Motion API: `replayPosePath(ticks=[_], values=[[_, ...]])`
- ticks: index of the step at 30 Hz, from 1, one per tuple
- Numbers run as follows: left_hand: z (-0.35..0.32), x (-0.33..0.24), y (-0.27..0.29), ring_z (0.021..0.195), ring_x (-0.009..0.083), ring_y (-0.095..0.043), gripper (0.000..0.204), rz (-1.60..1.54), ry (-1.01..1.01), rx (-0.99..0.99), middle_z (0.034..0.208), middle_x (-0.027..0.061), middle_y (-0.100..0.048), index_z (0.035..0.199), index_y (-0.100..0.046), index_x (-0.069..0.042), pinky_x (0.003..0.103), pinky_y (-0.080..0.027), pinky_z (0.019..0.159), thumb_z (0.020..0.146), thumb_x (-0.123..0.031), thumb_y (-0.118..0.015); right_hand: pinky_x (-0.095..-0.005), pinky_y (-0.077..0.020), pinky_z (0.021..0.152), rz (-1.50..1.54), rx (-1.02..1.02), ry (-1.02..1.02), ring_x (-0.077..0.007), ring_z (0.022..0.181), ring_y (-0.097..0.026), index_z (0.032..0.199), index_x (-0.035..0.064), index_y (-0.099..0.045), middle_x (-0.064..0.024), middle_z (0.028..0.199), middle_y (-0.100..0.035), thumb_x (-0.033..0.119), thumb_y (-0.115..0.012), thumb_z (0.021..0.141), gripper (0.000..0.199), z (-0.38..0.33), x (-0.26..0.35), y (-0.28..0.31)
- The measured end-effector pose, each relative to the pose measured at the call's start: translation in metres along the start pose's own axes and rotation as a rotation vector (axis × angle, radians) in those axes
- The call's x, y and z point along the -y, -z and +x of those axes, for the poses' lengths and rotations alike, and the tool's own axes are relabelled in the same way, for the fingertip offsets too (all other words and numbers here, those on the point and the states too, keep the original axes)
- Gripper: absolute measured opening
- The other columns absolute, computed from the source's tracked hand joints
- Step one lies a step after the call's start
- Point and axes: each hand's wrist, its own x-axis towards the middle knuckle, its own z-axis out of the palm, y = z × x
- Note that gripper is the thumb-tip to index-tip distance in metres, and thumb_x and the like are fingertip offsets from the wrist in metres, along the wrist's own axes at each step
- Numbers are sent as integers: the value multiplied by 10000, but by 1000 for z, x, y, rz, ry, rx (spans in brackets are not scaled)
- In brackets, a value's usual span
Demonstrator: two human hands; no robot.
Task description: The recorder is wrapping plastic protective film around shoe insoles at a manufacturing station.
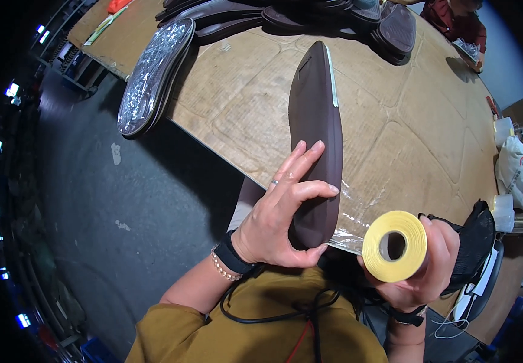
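Observation:
My left hand [279, 212] grips a dark brown shoe sole [317, 115] that stands on its edge at the table's near side. The thumb lies at its lower end and the fingers spread over its face. A whitish strip [332, 75] runs along the sole's upper right edge. In my right hand [428, 269] is a roll of yellowish tape [396, 221], its hollow core turned up toward me. Shiny clear film [349, 225] shows between the sole and the roll; whether it joins them I cannot tell.
Bundled soles in clear wrap [155, 78] jut over the table's left edge. More brown soles [231, 18] are piled along the back. A person in a dark red top [449, 24] works at the far right. A white bag [517, 172] and black mesh item [476, 248] lie rightward.

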Motion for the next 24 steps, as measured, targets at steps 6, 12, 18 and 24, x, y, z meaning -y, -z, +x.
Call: replayPosePath(ticks=[6, 12, 18, 24], values=[[-1, 1, 0, 1551, 535, -286, 849, 26, -16, 14, 1658, 340, -307, 1366, -535, -122, 595, -233, 1265, 616, -262, -906, -428, -541, 898, -44, -44, -43, -329, 1065, -623, 1322, -32, -565, -151, 1166, -655, 379, -1008, 676, 884, -5, -3, -2], [0, 1, 1, 1558, 511, -287, 850, 27, -15, 29, 1651, 343, -314, 1371, -540, -122, 596, -221, 1274, 616, -257, -908, -395, -554, 814, -2, -118, -39, -307, 966, -648, 1254, -13, -657, -134, 1080, -677, 283, -1023, 599, 806, 17, -6, -19], [5, -5, 1, 1520, 496, -360, 774, -11, -24, -12, 1595, 329, -400, 1346, -587, -81, 607, -255, 1272, 626, -184, -851, -402, -555, 822, 40, -95, -4, -319, 984, -661, 1264, 11, -666, -138, 1120, -684, 274, -1001, 600, 789, 30, -8, -22], [5, -5, 1, 1526, 484, -359, 771, -16, -14, -15, 1582, 328, -414, 1342, -589, -79, 607, -246, 1276, 626, -185, -853, -413, -564, 797, 35, -64, 31, -332, 951, -673, 1245, 17, -680, -150, 1103, -685, 265, -984, 571, 780, 41, -11, -28]])
